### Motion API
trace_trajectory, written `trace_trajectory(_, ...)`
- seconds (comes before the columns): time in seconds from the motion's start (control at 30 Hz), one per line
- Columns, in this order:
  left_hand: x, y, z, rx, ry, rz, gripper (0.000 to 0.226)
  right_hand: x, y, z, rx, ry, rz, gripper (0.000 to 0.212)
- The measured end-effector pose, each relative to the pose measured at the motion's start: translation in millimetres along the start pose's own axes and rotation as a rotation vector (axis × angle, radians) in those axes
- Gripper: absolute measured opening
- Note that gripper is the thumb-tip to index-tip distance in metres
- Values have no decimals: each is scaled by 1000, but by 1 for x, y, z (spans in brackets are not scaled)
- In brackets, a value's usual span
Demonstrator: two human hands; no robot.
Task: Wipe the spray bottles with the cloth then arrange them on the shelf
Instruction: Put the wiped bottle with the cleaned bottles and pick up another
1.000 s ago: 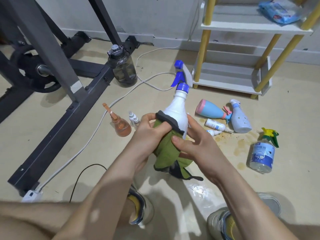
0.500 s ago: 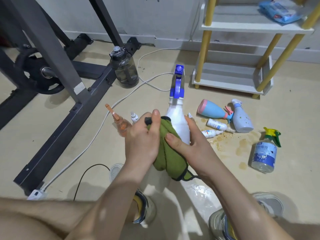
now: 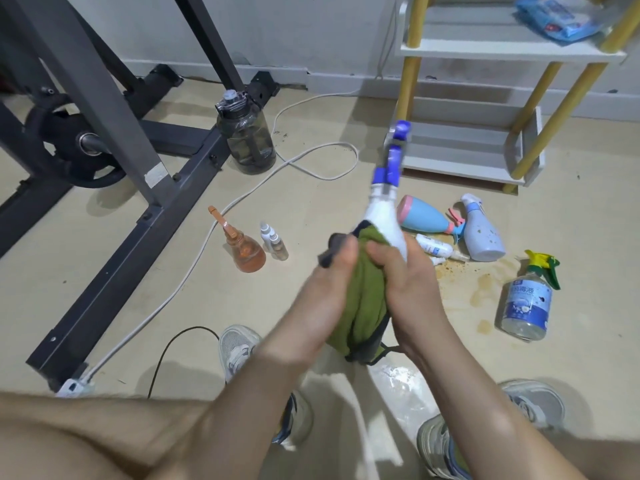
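A white spray bottle with a blue trigger head (image 3: 384, 216) tilts up and to the right, its lower body wrapped in a green cloth (image 3: 367, 299). My left hand (image 3: 325, 292) grips the cloth around the bottle. My right hand (image 3: 408, 285) holds the bottle through the cloth from the right. On the floor lie a blue and pink bottle (image 3: 424, 220), a grey-blue spray bottle (image 3: 483, 233), a clear bottle with a green and yellow trigger (image 3: 528, 299), an orange bottle (image 3: 246, 251) and small white bottles (image 3: 434, 245). The white shelf (image 3: 460, 157) stands behind.
A dark metal exercise frame (image 3: 114, 133) fills the left. A smoky water jug (image 3: 247, 136) stands by it. A white cable (image 3: 311, 161) and a black cable (image 3: 169, 351) cross the floor. Brown spill stains (image 3: 485, 289) mark the floor. A blue packet (image 3: 561, 15) lies on the upper shelf.
The bottle has turned in my hands and tilted to the right, its trigger head swinging round. My left hand slid the cloth over the body, and both hands closed tighter around it.
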State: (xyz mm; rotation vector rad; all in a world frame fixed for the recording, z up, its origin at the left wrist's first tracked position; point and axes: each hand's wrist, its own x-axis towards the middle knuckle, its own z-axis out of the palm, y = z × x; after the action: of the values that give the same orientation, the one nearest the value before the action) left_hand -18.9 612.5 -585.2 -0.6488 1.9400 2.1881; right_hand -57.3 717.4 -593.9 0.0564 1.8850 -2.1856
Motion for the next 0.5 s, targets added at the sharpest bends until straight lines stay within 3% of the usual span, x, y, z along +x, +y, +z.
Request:
trace_trajectory(0.13, -4, -29, 13, 338, 13, 180, 82, 1, 4, -10, 153, 93, 89, 42)
trace_trajectory(0.3, 22, -2, -15, 374, -6, -107, 58, 2, 2, -13, 39, -123, 101, 31)
trace_trajectory(0.33, 22, 7, -22, 454, -12, -153, 61, 3, 1, -15, 47, -161, 121, 23)
trace_trajectory(0.4, 10, 22, -32, 836, -46, -179, 97, 2, 0, -18, 70, -217, 168, 14)
trace_trajectory(0.43, 2, 30, -37, 1028, 29, -124, 104, 2, 1, -19, 63, -235, 184, 16)
trace_trajectory(0.47, -2, 36, -40, 1130, 144, -5, 98, 2, 2, -20, 31, -259, 189, 17)
trace_trajectory(0.5, -6, 39, -41, 1044, 214, 95, 83, 2, 3, -21, -13, -297, 178, 23)
